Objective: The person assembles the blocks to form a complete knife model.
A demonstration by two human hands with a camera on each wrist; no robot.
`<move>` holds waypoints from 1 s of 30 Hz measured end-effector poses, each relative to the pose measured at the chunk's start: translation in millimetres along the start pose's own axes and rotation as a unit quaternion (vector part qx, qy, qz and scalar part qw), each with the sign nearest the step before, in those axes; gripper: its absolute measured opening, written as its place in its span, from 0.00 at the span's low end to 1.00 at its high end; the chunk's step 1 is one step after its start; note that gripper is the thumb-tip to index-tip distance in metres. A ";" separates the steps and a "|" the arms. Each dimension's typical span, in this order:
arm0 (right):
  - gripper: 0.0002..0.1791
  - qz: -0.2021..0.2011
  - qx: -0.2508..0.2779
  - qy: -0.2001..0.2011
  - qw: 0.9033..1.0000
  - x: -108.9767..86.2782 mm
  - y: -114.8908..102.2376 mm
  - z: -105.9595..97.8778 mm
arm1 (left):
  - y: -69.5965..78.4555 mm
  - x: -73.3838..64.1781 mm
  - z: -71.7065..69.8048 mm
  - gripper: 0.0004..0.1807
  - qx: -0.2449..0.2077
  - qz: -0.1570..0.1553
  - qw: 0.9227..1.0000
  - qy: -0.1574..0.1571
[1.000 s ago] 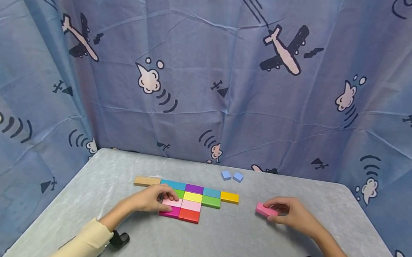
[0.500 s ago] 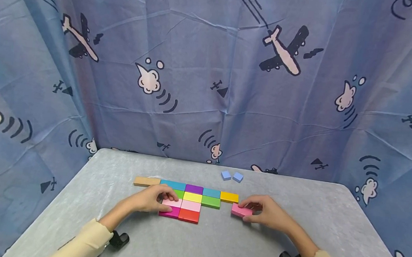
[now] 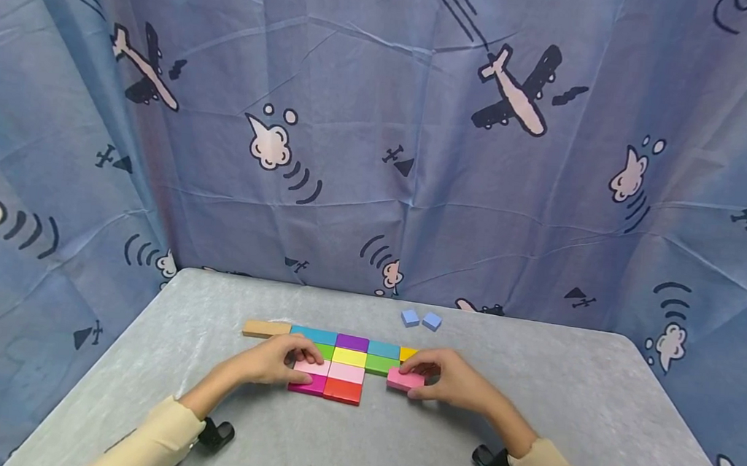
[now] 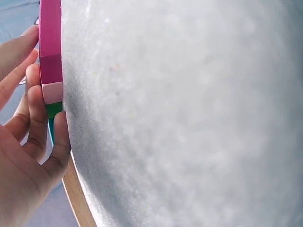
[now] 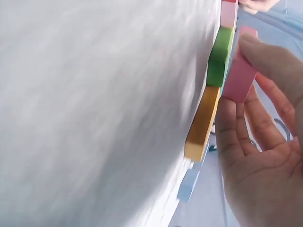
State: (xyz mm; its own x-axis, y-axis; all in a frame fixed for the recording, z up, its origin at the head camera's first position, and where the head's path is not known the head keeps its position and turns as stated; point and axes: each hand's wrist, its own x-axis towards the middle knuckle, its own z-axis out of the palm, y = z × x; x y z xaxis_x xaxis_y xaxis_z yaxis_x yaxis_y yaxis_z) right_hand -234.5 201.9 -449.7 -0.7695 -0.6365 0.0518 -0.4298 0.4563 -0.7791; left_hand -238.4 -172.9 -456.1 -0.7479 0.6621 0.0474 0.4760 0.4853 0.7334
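Observation:
In the head view a flat group of coloured blocks lies on the table. My left hand (image 3: 271,360) rests its thumb and fingertips at the left end of the front rows, on the magenta block (image 3: 317,387) and the pale pink block (image 3: 307,367). The left wrist view shows the thumb on the magenta block (image 4: 51,42). Between thumb and fingers, my right hand (image 3: 457,382) pinches a pink block (image 3: 403,380). From the right wrist view, this pink block (image 5: 240,78) is raised above the table, close over the green block (image 5: 220,56).
The red block (image 3: 343,392) forms the group's front right corner. Along the back run a wooden-coloured block (image 3: 266,329), blue and purple blocks, and a partly hidden yellow block (image 3: 407,353). Two small blue blocks (image 3: 410,318) lie behind. A patterned blue curtain (image 3: 353,151) borders the table.
My right hand has carried the pink block leftward from the right part of the table to the green block's right end, now covering much of the yellow block. The left hand has stayed put.

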 end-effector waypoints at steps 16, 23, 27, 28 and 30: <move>0.17 -0.031 -0.053 -0.025 0.998 26.1 -15.5 18.7 | -3.1 0.8 0.5 0.13 0.012 -0.003 1.000 -0.002; 0.17 -0.015 -0.058 -0.026 0.998 31.8 -20.5 22.0 | -2.1 0.9 0.1 0.13 0.007 -0.003 1.000 -0.004; 0.17 -0.021 -0.058 -0.022 0.998 32.3 -20.7 22.4 | -2.8 0.9 -0.1 0.13 0.008 -0.002 1.000 -0.003; 0.17 -0.023 -0.058 -0.021 0.998 32.2 -20.6 22.7 | -3.0 0.9 -0.1 0.13 0.008 -0.002 1.000 -0.003; 0.17 -0.026 -0.057 -0.019 0.998 31.9 -19.4 23.2 | -3.2 0.8 0.0 0.13 0.008 -0.001 1.000 -0.004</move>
State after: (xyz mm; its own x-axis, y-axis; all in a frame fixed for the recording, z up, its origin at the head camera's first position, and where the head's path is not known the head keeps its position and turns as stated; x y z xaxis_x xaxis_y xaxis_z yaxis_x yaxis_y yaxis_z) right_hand -239.8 158.3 -447.4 -0.7273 -0.6831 0.0657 -0.5218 0.4883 -0.6995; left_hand -240.5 -173.9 -458.4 -0.7460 0.6647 0.0404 0.4810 0.4959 0.7230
